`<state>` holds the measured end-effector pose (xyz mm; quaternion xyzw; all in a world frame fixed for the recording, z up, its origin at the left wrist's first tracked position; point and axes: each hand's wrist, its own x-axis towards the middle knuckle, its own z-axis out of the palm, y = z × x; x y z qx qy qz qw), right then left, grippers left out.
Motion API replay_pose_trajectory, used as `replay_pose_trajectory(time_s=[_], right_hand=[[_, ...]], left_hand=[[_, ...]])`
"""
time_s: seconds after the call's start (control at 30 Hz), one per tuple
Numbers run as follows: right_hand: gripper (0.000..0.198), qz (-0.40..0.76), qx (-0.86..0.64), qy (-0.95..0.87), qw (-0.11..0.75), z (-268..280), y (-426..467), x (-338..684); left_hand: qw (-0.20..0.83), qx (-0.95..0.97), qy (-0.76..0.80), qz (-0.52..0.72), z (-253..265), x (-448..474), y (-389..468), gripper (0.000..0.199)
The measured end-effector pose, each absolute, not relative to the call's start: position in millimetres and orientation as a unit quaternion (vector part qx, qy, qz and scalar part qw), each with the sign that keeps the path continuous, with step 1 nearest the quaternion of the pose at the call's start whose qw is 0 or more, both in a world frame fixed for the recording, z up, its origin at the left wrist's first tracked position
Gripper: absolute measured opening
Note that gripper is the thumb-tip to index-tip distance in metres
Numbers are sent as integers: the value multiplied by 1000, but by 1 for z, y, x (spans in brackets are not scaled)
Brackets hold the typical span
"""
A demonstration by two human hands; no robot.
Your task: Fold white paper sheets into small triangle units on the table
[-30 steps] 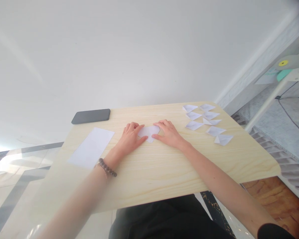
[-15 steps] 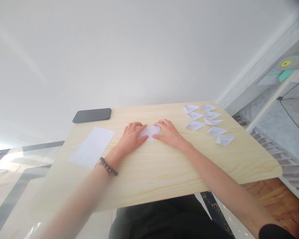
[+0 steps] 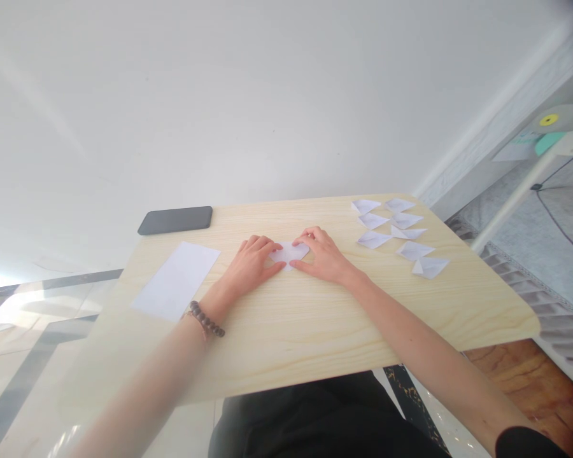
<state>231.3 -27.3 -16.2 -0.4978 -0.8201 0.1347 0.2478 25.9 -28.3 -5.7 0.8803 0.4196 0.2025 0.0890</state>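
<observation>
A small piece of folded white paper (image 3: 290,252) lies on the table between my two hands. My left hand (image 3: 254,262) grips its left side, thumb at the near edge and fingertips at the far one. On the other side my right hand (image 3: 322,256) has its thumb on the near edge and its index finger bent onto the top right part. Fingers cover both ends of the paper, so its full outline is hidden. A dark beaded bracelet (image 3: 207,320) circles my left wrist.
Several folded white paper boats (image 3: 374,239) stand in two rough columns at the right of the wooden table (image 3: 286,337). To the left lie a blank white sheet (image 3: 176,280) and, behind it, a dark phone (image 3: 176,221). A wall rises behind the table.
My right index finger has shifted slightly left across the paper's far edge. Both hands stay on the folded paper, and the other things keep their places.
</observation>
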Motion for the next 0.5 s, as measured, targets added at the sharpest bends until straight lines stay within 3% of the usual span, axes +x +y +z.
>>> replay_pose_trajectory(time_s=[0.5], right_hand=[[50, 154, -501, -826, 206, -11, -27, 233]], left_hand=[[72, 883, 427, 183, -5, 25, -31, 28]])
